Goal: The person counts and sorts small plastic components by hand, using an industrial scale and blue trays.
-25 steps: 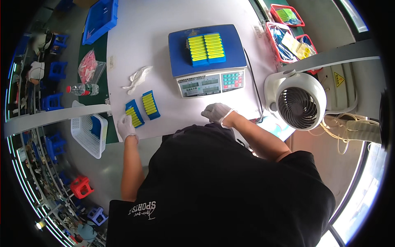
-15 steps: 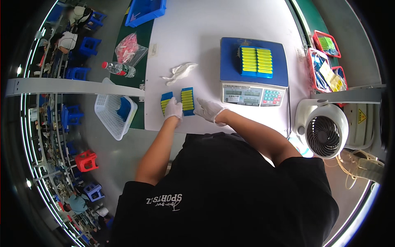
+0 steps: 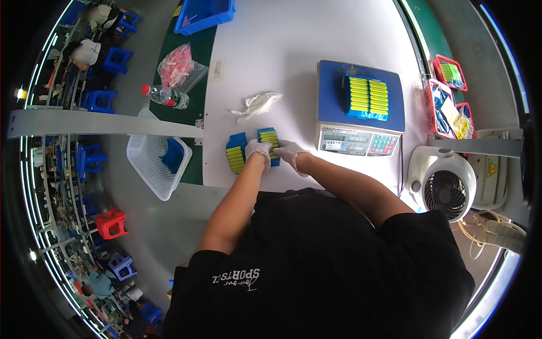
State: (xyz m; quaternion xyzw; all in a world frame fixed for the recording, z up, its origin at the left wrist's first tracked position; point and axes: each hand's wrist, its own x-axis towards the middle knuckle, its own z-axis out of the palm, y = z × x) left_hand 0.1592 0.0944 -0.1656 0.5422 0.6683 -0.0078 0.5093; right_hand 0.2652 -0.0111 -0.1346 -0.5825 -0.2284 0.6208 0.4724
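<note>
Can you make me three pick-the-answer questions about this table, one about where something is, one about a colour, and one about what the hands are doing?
1. Where is the blue tray of yellow strips that no hand touches?
A. on the weighing scale
B. in the white basket
C. on the fan

2. What colour is the small stool on the floor at the left?
A. green
B. red
C. white

3. What are the two gloved hands doing?
A. resting in the lap
B. holding the water bottle
C. both resting on a small blue tray near the table edge

Answers:
1 A, it sits on the blue top of the weighing scale.
2 B, it is plainly red.
3 C, the left hand and right hand meet on the small blue tray, beside a second one.
</note>
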